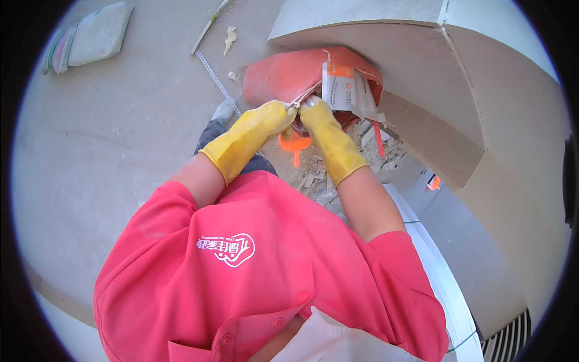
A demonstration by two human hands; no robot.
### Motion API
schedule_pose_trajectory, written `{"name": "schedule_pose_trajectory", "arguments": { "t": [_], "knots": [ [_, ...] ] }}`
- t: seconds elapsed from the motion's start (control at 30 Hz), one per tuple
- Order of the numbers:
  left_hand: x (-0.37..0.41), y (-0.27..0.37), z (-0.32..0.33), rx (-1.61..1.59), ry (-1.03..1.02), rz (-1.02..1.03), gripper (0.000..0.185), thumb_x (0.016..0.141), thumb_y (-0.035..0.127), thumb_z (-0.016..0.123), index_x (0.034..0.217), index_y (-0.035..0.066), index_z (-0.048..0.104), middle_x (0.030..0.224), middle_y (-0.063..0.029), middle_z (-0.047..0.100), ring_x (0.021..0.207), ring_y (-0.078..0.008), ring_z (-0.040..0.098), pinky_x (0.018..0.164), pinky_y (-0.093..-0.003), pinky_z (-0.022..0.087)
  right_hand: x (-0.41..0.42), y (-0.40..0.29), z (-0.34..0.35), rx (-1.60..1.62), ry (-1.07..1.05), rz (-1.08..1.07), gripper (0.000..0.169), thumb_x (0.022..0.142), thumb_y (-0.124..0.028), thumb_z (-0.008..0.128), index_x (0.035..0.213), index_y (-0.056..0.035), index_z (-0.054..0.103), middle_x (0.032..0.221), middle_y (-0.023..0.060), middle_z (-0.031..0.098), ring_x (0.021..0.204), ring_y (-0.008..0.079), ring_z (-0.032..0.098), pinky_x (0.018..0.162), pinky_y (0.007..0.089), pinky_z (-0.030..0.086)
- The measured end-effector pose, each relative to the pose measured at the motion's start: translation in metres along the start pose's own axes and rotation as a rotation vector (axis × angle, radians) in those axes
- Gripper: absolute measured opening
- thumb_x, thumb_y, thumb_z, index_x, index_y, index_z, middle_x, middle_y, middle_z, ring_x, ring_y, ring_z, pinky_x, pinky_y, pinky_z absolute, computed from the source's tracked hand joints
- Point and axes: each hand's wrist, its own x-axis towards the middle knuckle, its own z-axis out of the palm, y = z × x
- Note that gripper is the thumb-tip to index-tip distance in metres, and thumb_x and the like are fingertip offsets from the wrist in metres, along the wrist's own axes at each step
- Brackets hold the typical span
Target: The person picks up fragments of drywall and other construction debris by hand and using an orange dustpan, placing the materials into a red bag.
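Observation:
A dusty red woven sack [285,74] lies on its side on the floor, its mouth turned towards me. My left hand [271,120], in a yellow rubber glove, pinches the sack's rim near a pale drawstring. Close beside it, my right hand [320,118] in a matching glove is closed at the mouth's edge; its fingertips are partly hidden. Crumpled grey-and-orange printed packaging [339,88] sticks out of the opening. Beneath my hands an orange plastic tool with a handle [296,144] shows partly. A red strip [378,138] hangs below the packaging.
Rubble and scraps [316,174] cover the floor under my right arm. A boxed-in panel structure [420,68] stands beyond the sack at right. Long white wrapped boards [441,276] lie to my right. A metal strip [217,74], plaster lumps [230,40] and a folded sack [97,34] lie further off.

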Motion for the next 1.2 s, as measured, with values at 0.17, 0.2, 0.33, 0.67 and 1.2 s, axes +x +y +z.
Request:
{"name": "schedule_pose_trajectory", "arguments": {
  "t": [0.17, 0.2, 0.33, 0.67, 1.2],
  "knots": [
    [-0.010, 0.000, 0.001, -0.103, -0.007, -0.013, 0.056, 0.103, 0.046, 0.031, 0.100, 0.005, 0.070, 0.083, -0.0093, 0.074, 0.076, -0.0280, 0.068, 0.076, -0.0399, 0.053, 0.006, -0.071, -0.034, -0.368, -0.194, 0.296, 0.038, 0.099, -0.034, 0.053, 0.121, -0.0047, 0.062, 0.115, 0.0186, 0.071, 0.103, 0.0340, 0.068, 0.087, 0.0448, 0.054],
    [-0.011, 0.000, 0.000, -0.128, -0.016, -0.025, 0.057, 0.103, 0.049, 0.033, 0.101, 0.004, 0.069, 0.081, -0.0088, 0.073, 0.067, -0.0271, 0.066, 0.068, -0.0400, 0.054, 0.015, -0.070, -0.030, -0.326, -0.187, 0.279, 0.037, 0.099, -0.034, 0.053, 0.121, -0.0047, 0.063, 0.115, 0.0182, 0.071, 0.103, 0.0333, 0.069, 0.087, 0.0447, 0.054],
    [0.000, -0.013, 0.005, -0.144, -0.004, 0.024, 0.057, 0.104, 0.049, 0.035, 0.101, 0.003, 0.069, 0.080, -0.0089, 0.071, 0.072, -0.0248, 0.066, 0.072, -0.0398, 0.052, 0.045, -0.068, -0.009, -0.123, -0.148, 0.226, 0.037, 0.100, -0.033, 0.052, 0.120, -0.0048, 0.063, 0.113, 0.0164, 0.072, 0.100, 0.0303, 0.070, 0.083, 0.0443, 0.055],
    [0.017, -0.032, 0.011, -0.222, 0.018, -0.017, 0.059, 0.103, 0.047, 0.036, 0.085, 0.002, 0.071, 0.079, -0.0116, 0.073, 0.077, -0.0267, 0.069, 0.081, -0.0388, 0.051, 0.005, -0.017, -0.011, 0.481, -0.177, 0.216, 0.032, 0.102, -0.031, 0.050, 0.115, -0.0067, 0.066, 0.106, 0.0088, 0.074, 0.089, 0.0189, 0.071, 0.071, 0.0418, 0.058],
    [0.022, -0.021, 0.011, -0.315, 0.134, -0.016, 0.045, 0.099, 0.048, 0.057, 0.103, 0.006, 0.070, 0.088, -0.0055, 0.071, 0.081, -0.0160, 0.062, 0.085, -0.0328, 0.045, -0.015, -0.023, 0.026, 0.070, 0.742, -0.123, 0.025, 0.094, -0.023, 0.058, 0.111, -0.0091, 0.070, 0.106, 0.0192, 0.071, 0.094, 0.0333, 0.068, 0.087, 0.0421, 0.053]
  ]
}}
